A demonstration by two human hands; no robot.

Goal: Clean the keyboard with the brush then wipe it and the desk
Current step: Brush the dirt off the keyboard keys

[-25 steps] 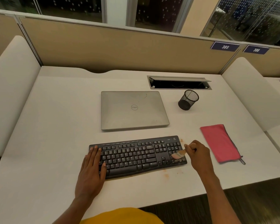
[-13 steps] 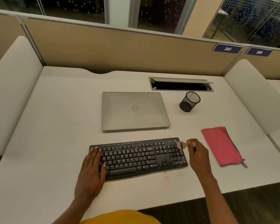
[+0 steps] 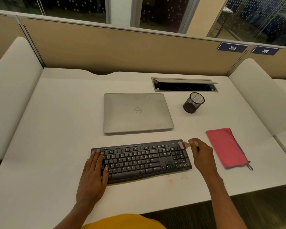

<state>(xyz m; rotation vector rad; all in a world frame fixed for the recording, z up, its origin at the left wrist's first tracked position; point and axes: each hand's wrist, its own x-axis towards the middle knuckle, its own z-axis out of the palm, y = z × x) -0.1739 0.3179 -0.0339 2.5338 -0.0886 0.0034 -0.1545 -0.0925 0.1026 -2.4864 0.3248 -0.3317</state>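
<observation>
Right grip [image 3: 203, 154] curled round small wooden-handled brush [image 3: 185, 144], bristles at top-right corner of black plastic keyboard [image 3: 139, 161]. Left grip [image 3: 94, 176] flat, fingers straight, on keyboard's left end. Red cloth [image 3: 226, 146] lies right of it on white surface [image 3: 56, 129].

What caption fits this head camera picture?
Right hand holds a brush at the far right corner of the keyboard; left hand rests on its keys.
</observation>
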